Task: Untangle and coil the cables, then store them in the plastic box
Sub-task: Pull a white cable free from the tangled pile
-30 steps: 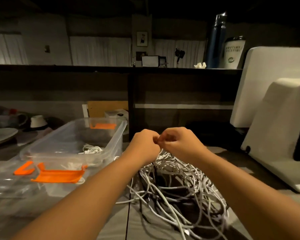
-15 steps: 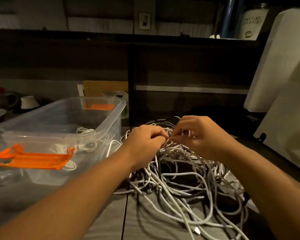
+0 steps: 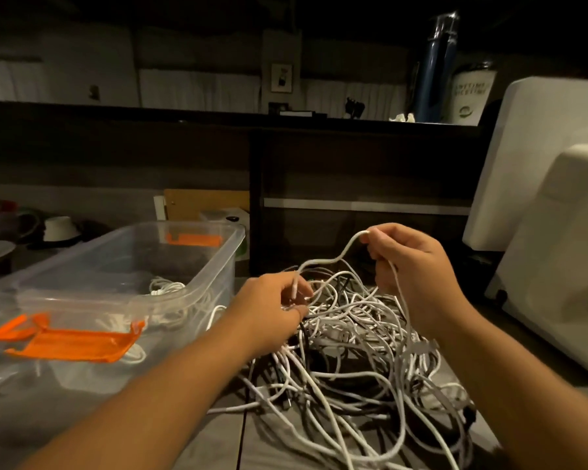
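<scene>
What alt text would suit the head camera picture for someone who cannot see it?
A person's left hand and right hand hold one white cable between them above a tangled pile of cables on a table, the right hand higher. To the left stands a clear plastic box with orange latches, a coiled cable inside.

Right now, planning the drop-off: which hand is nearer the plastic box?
Left. The left hand is just right of the plastic box; the right hand holds a cable farther right.
</scene>
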### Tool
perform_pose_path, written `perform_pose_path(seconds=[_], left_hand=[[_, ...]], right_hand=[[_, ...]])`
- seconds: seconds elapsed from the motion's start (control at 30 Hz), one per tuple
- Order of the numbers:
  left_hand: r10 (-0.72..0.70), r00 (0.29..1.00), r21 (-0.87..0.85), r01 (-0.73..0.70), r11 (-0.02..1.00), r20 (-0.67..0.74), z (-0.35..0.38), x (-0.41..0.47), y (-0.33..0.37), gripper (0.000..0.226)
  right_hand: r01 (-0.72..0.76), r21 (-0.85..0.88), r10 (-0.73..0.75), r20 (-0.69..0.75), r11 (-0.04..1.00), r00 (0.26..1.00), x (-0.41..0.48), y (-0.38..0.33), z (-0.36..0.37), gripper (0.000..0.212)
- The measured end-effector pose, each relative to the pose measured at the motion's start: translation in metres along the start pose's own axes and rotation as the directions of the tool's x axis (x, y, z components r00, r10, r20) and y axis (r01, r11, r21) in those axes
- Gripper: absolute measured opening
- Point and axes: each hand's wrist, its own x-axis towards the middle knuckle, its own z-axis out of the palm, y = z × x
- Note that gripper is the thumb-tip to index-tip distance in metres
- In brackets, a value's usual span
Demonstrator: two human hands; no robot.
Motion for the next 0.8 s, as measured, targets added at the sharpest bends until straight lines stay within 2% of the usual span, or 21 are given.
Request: perform_pose_path(seconds=[0.07,0.17,0.27,0.33,0.4,0.47,0.5,0.57,0.63,0.7,0.77,0.8], left_hand=[[-0.018,0.999,-0.123,0.014,0.992,-0.032,0.002,0.002,0.001,0.006],[-0.042,0.993,-0.356,0.0,0.934,-0.111,0.0,0.006,0.004,0.026],[-0.039,0.991,-0.384,-0.014,0.923,-0.13,0.0,0.005,0.008,0.032],[-0.05,0.992,-0.471,-0.011,0.882,-0.116,-0.001,0.003,0.013,0.034],[-0.101,0.99,-0.605,0.02,0.796,-0.101,-0.003,0.001,0.017,0.034],[-0.172,0.979,-0.711,0.042,0.702,-0.112,-0.007,0.001,0.02,0.033],[-0.209,0.969,-0.751,0.039,0.659,-0.133,-0.009,0.002,0.02,0.032],[-0.275,0.943,-0.793,0.021,0.609,-0.186,-0.01,0.003,0.02,0.031],[-0.32,0.928,-0.818,0.03,0.574,-0.19,-0.009,0.003,0.022,0.03],[-0.355,0.931,-0.881,0.1,0.463,-0.081,-0.005,0.001,0.026,0.026],[-0.349,0.934,-0.911,0.212,0.353,0.082,-0.003,-0.002,0.031,0.017],[-0.327,0.934,-0.906,0.26,0.334,0.148,-0.003,-0.003,0.033,0.012]], right_hand=[[0.0,0.02,0.001,-0.033,1.0,0.999,0.001,0.001,0.0,0.02],[-0.006,-0.039,0.005,-0.048,0.999,0.999,0.0,0.004,0.001,0.016],[0.05,-0.229,-0.069,-0.075,0.972,0.995,0.002,0.009,-0.001,0.015],[0.073,-0.31,-0.102,-0.076,0.948,0.992,0.002,0.011,-0.002,0.015],[0.018,-0.24,-0.036,-0.07,0.971,0.997,0.002,0.009,-0.002,0.014],[-0.092,-0.177,0.097,0.019,0.98,0.995,0.001,0.002,-0.004,0.016],[-0.117,-0.259,0.144,0.09,0.959,0.985,0.002,-0.001,-0.006,0.019],[-0.076,-0.513,0.204,0.198,0.855,0.959,0.002,-0.005,-0.011,0.028],[-0.092,-0.594,0.287,0.242,0.799,0.927,0.002,-0.009,-0.013,0.035],[-0.213,-0.468,0.368,0.27,0.858,0.89,0.001,-0.011,-0.014,0.033],[-0.336,-0.23,0.391,0.262,0.913,0.882,0.001,-0.01,-0.01,0.028],[-0.379,-0.118,0.397,0.243,0.918,0.885,0.001,-0.009,-0.007,0.027]])
